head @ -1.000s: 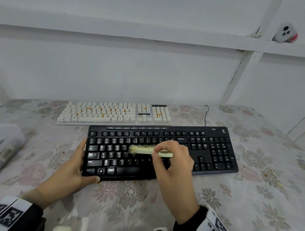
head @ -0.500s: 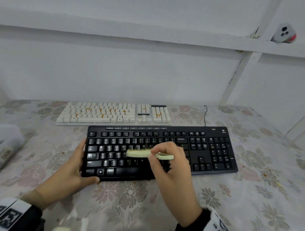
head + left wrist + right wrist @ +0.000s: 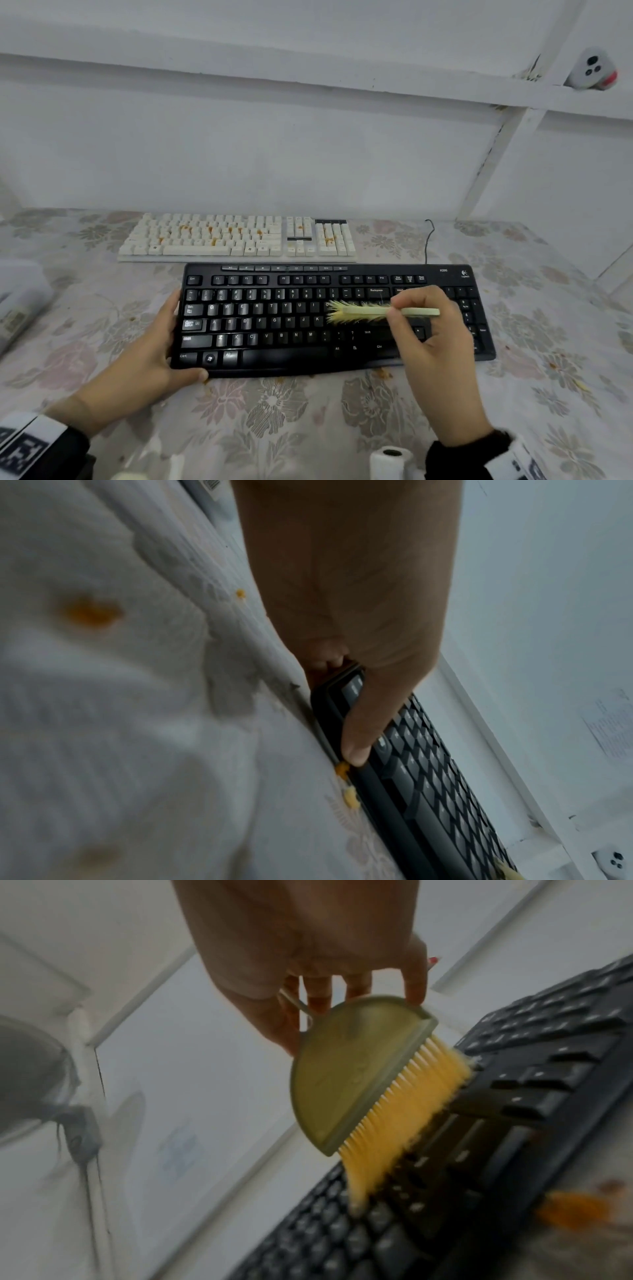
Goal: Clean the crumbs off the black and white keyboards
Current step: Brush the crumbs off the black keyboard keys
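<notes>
The black keyboard (image 3: 274, 318) lies in front of me on the flowered tablecloth (image 3: 274, 411). My left hand (image 3: 161, 346) grips its left end, thumb (image 3: 356, 739) on the front edge. My right hand (image 3: 424, 329) pinches a small pale green brush (image 3: 373, 312) with yellow bristles (image 3: 394, 1118) that touch the keys right of the middle. Behind it lies the white keyboard (image 3: 236, 238), with orange crumbs among its keys. Orange crumbs (image 3: 346, 780) lie on the cloth by the black keyboard's front edge.
A white box (image 3: 20, 301) sits at the left edge of the table. A white roll (image 3: 390, 460) stands at the near edge. A black cable (image 3: 428, 240) runs behind the black keyboard. More crumbs (image 3: 579, 383) are scattered on the cloth at the right.
My right hand has carried the brush from the middle-left of the black keyboard over to the right, near the Enter and Shift keys. The left hand has stayed on the left end.
</notes>
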{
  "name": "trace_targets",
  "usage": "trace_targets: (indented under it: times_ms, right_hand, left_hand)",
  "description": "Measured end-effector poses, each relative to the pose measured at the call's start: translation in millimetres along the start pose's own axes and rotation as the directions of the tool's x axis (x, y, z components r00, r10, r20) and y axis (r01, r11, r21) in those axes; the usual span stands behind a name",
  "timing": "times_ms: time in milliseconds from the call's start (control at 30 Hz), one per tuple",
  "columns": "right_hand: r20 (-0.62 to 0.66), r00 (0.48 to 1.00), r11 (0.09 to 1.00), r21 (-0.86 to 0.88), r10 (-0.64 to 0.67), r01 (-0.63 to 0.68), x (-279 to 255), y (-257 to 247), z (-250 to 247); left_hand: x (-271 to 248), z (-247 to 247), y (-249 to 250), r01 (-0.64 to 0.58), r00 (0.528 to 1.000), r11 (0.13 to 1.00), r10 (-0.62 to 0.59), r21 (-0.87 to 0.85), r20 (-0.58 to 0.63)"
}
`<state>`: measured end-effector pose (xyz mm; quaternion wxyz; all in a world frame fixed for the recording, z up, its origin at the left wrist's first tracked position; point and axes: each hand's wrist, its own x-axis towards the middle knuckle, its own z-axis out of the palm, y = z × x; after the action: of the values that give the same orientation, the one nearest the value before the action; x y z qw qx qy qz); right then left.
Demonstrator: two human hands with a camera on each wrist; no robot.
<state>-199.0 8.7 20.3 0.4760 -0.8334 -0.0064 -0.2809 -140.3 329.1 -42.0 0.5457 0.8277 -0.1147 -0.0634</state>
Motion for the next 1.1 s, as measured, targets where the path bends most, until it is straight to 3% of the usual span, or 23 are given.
trace_targets:
  times_ms: [133,300,467,600,667,767,867,967,1100]
  right_hand:
    - [0.061,0.998,0.993,0.119,-0.029,0.021,-0.4,-6.1,-2.2]
    - [-0.049,0.999,1.0,-0.028,-0.006,0.005,1.7,3.6,-10.6]
    - [0.063,0.998,0.98,0.197,0.01,-0.022,1.3,1.1,-15.0]
    - [-0.085,0.994,0.997,0.031,0.067,-0.065,8.0,19.9,-37.0]
    - [-0.116,0.99,0.989,0.125,0.087,-0.072,12.4,21.4,-50.9]
    - [-0.027,0.995,0.958,0.273,0.097,-0.086,17.0,24.6,-61.4]
    - [0.005,0.992,0.975,0.187,0.122,-0.121,19.3,38.7,-67.4]
    - [-0.084,0.992,0.996,0.016,0.091,-0.09,23.2,39.9,-75.5]
    - [-0.005,0.999,0.996,0.073,0.051,-0.05,19.6,37.3,-72.7]
  left_hand:
    - [-0.2,-0.5,-0.6,-0.002,1.0,1.0,0.002,0.014,0.005]
    - [-0.8,-1.2,-0.9,0.007,1.0,1.0,-0.007,0.026,0.01]
    - [0.4,-1.3,-2.1,0.006,1.0,1.0,-0.006,0.02,0.008]
    - [0.2,0.1,-1.3,-0.005,1.0,1.0,0.005,-0.006,0.004]
    - [0.7,0.0,-2.3,0.0,1.0,1.0,0.0,-0.001,-0.001]
    - [1.7,-1.1,-5.6,0.01,1.0,1.0,-0.01,0.007,-0.01]
    - [2.2,-1.3,-7.4,0.013,1.0,1.0,-0.012,0.013,-0.009]
    - [1.9,-1.6,-9.3,0.015,1.0,1.0,-0.014,0.017,-0.013]
    - [2.1,0.8,-7.7,0.001,1.0,1.0,-0.001,0.011,-0.016]
